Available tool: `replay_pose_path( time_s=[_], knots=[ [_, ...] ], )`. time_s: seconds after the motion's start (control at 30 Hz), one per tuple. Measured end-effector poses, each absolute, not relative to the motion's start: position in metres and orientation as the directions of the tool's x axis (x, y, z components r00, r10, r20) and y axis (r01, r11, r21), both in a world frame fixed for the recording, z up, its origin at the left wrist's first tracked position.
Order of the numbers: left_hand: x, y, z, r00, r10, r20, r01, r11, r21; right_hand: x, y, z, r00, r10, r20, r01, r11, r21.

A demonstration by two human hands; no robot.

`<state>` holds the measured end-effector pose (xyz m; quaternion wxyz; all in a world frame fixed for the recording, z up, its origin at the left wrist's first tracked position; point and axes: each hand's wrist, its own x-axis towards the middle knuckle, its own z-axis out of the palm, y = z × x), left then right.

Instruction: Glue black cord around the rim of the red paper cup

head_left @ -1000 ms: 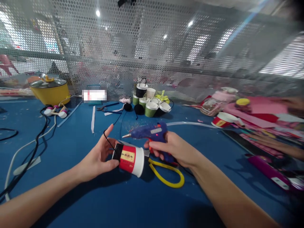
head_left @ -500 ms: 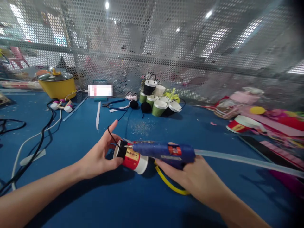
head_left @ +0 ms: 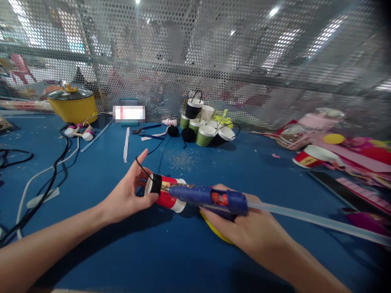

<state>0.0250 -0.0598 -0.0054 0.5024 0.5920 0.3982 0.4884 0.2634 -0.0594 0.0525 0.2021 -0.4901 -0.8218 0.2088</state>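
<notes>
My left hand (head_left: 134, 189) is closed on a red and white paper cup (head_left: 168, 200) that lies on its side, mouth end to the left. Black cord (head_left: 157, 184) is wound in a band near the cup's rim. A loose length of it loops over my left forefinger and runs back toward a black ball of yarn (head_left: 173, 130). In my right hand (head_left: 244, 221) is a blue hot glue gun (head_left: 207, 197), its metal nozzle pointing left at the cup by the edge of the cord band. A long clear glue stick (head_left: 305, 219) sticks out behind it.
Several cord-wrapped paper cups (head_left: 206, 135) stand at the back beside another black yarn ball (head_left: 188, 134). Blue-handled pliers (head_left: 143, 131) lie left of them. A yellow pot (head_left: 73, 106) and cables (head_left: 55, 162) are on the left. Craft scraps and a red cup (head_left: 311, 158) lie right.
The glue gun has tilted, its rear end lower and its nozzle now over the cup beside the cord band. The cup has turned slightly in my left hand.
</notes>
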Motion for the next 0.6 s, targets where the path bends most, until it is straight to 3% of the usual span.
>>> replay_pose_path(
  time_s=[0.6],
  knots=[
    [0.0252,-0.0596,-0.0057,0.203,0.962,0.183,-0.015,-0.183,0.983,0.2612,-0.0638,0.0562,-0.452,0.883,0.127,0.732,0.448,-0.513]
  ],
)
